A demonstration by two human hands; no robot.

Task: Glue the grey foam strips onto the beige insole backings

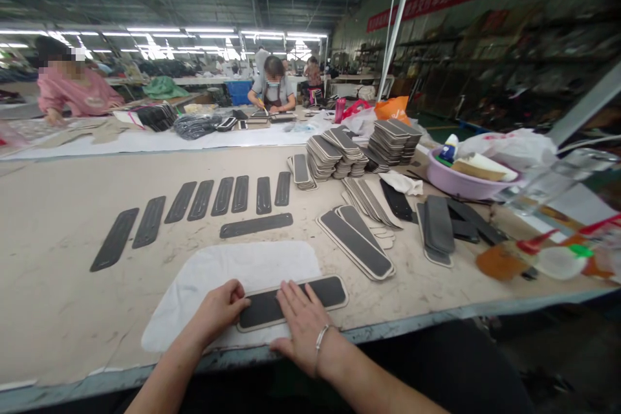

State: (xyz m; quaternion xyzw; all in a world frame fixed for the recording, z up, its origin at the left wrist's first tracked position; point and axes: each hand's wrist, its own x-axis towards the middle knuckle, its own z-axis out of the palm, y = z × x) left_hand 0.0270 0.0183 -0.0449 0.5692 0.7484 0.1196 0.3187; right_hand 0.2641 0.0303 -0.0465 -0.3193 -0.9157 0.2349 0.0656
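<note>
Two hands on a dark, pale-edged strip (317,295) at the worktop's (63,310) near edge.
Left hand (220,312) pinches its left end; right hand (305,326) presses flat, fingers slightly spread.

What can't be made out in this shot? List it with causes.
- Head view: middle of the dark panel, covered by the right hand.
- Head view: left hand's curled fingertips, hidden by the hand itself.
- Head view: bottom of the lilac basin, hidden by its wall and contents.
- Head view: small print on the blue-and-white bottle, too small and blurred.
</note>
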